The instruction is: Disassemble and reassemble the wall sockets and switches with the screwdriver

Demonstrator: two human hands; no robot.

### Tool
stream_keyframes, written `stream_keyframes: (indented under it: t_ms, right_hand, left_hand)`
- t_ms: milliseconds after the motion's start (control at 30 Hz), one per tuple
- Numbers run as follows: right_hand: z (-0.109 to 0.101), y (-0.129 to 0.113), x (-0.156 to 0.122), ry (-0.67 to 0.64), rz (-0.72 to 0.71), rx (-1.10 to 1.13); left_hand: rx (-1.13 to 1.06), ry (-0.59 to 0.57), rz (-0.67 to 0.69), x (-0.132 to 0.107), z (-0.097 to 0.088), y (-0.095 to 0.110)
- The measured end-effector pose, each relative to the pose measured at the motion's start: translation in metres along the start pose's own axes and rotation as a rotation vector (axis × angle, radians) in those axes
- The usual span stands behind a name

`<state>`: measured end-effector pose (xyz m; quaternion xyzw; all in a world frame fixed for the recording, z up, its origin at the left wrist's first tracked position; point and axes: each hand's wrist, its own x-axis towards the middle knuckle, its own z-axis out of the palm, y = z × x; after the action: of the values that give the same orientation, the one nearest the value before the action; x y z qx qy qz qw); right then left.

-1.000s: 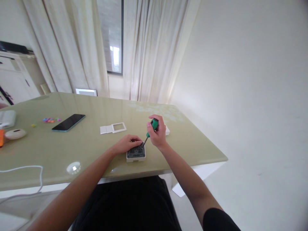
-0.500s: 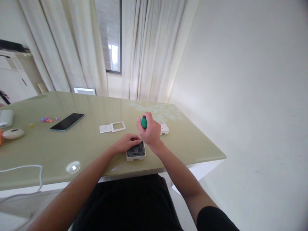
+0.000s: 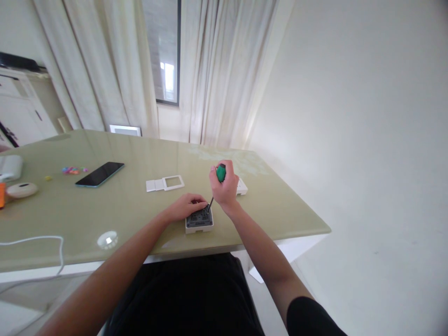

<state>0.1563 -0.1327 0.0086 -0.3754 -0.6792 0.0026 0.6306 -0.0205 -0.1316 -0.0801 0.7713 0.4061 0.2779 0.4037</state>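
Observation:
My right hand is wrapped round the green handle of a screwdriver. Its thin dark shaft slants down to the right part of a wall switch, a dark grey body in a white mounting box. My left hand lies over the box's far left side, gripping it against the table, with its thumb across the grey top. The fingers on the far side are partly hidden. Whether the tip sits in a screw is too small to tell.
Beyond my left hand lie a white frame and white panels. A white socket is partly behind my right hand. Further left are a phone, small coloured pieces, a white oval device and a cable.
My right hand has shifted to the right and tilted the screwdriver, so its shaft now shows. My left hand stays on the box. The view has moved slightly.

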Motion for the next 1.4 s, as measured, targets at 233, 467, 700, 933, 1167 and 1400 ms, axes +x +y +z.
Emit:
stream_keyframes:
  t_ms: [233, 467, 700, 933, 1167, 1400]
  right_hand:
    - [-0.0022, -0.0020, -0.0024, 0.003, -0.034, 0.050]
    - [-0.0062, -0.0034, -0.0005, 0.035, -0.043, 0.065]
    - [-0.0033, 0.0014, -0.0053, 0.023, -0.028, 0.065]
    - [-0.0018, -0.0008, -0.0054, 0.017, -0.029, 0.075]
    - [-0.0044, -0.0001, -0.0048, 0.028, -0.021, 0.080]
    - [-0.0040, 0.0012, -0.0065, 0.014, -0.014, 0.088]
  left_hand:
    - [0.000, 0.004, 0.001, 0.0003, 0.0007, -0.0009]
    - [-0.005, 0.005, 0.001, 0.0001, 0.0008, -0.0021]
    - [0.001, -0.002, -0.002, 0.0013, 0.0006, -0.0015]
    - [0.004, 0.003, -0.004, -0.0005, 0.0009, 0.0008]
    - [0.015, 0.001, -0.013, -0.0006, -0.0001, 0.0028]
    - [0.012, 0.007, -0.005, -0.0008, -0.0002, 0.0025]
